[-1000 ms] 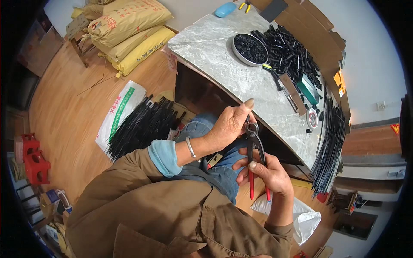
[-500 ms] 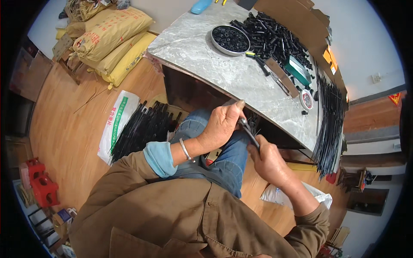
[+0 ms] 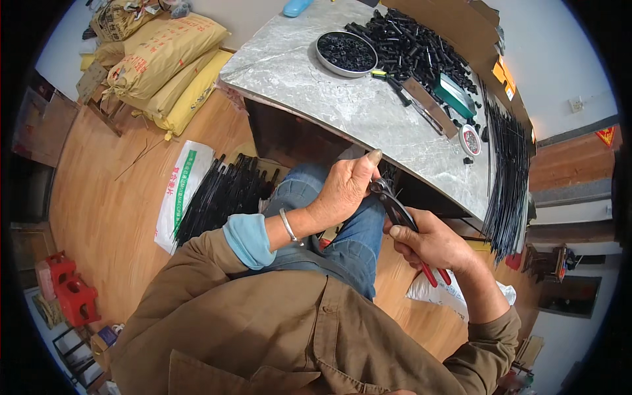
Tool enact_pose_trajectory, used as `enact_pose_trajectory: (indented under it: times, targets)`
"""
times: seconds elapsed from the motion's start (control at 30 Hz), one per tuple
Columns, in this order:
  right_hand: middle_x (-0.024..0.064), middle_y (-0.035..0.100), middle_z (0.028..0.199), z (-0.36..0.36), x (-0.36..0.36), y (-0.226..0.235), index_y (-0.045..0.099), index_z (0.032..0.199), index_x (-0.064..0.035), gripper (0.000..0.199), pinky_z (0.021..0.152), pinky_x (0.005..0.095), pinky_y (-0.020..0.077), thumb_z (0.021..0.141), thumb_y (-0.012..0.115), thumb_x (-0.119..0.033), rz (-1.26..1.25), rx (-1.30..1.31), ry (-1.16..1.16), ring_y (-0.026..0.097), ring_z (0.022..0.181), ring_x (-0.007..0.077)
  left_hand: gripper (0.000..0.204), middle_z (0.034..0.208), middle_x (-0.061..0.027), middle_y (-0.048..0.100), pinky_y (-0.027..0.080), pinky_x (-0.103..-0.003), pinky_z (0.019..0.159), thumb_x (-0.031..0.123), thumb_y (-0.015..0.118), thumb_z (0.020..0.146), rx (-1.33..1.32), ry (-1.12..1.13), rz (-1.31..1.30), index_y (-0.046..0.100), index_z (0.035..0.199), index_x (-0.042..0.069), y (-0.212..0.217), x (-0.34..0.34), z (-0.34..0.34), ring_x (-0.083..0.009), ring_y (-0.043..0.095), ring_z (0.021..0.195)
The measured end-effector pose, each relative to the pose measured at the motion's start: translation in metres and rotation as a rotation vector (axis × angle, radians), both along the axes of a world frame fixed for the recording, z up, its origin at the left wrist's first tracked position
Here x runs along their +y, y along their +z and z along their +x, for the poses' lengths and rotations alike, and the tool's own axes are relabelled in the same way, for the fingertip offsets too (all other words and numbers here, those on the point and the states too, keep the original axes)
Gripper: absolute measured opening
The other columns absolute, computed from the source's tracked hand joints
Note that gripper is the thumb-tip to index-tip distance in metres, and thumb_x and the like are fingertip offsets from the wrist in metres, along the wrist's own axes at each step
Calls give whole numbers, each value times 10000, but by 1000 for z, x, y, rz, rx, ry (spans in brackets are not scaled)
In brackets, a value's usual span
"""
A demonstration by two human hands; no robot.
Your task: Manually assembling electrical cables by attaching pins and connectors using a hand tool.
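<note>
My right hand (image 3: 438,245) is wrapped round a pair of pliers (image 3: 396,209) with dark metal arms and red handle ends that stick out below my palm. The pliers slant up to the left, and their head meets the fingertips of my left hand (image 3: 345,187). That hand is closed, thumb on top, just off the table's front edge; whatever it pinches is hidden behind the fingers. Dark thin strands (image 3: 387,176) show under the table edge just beyond the pliers. Both hands are above my lap.
On the grey marbled table (image 3: 283,79) stand a round tray of small black parts (image 3: 343,54), a heap of black tubes (image 3: 421,49), a green box (image 3: 454,97) and a small white dish (image 3: 470,139). Long black rods (image 3: 507,178) overhang its right side. More rods (image 3: 220,197) lie left of my legs.
My right hand has moved right and down the pliers, so the red handle ends and more of the tool now show. My left hand stays almost where it was. The view has shifted slightly.
</note>
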State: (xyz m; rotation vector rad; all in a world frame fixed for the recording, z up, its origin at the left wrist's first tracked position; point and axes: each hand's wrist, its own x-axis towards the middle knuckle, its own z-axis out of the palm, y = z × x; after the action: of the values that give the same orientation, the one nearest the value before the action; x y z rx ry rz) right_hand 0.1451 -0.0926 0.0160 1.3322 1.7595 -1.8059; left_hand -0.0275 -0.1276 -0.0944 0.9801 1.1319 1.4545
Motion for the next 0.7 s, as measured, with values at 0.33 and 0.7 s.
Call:
enact_pose_trajectory:
  times: [0.33, 0.7]
  targets:
    - [230, 555, 676, -1, 0, -46, 478, 908, 18, 180, 596, 423, 431, 909, 532, -153, 736, 12, 140, 570, 650, 391, 595, 590, -19, 525, 379, -243, 488, 442, 356, 992, 7, 22, 20, 646, 737, -11, 3, 9, 1, -80, 470, 542]
    - [257, 631, 813, 32, 105, -89, 484, 959, -2, 471, 673, 499, 471, 856, 587, -450, 1269, -281, 129, 618, 788, 428, 425, 632, 68, 306, 271, -189, 439, 337, 379, 1008, -11, 522, 587, 495, 1246, 4, 186, -18, -165, -28, 295, 488]
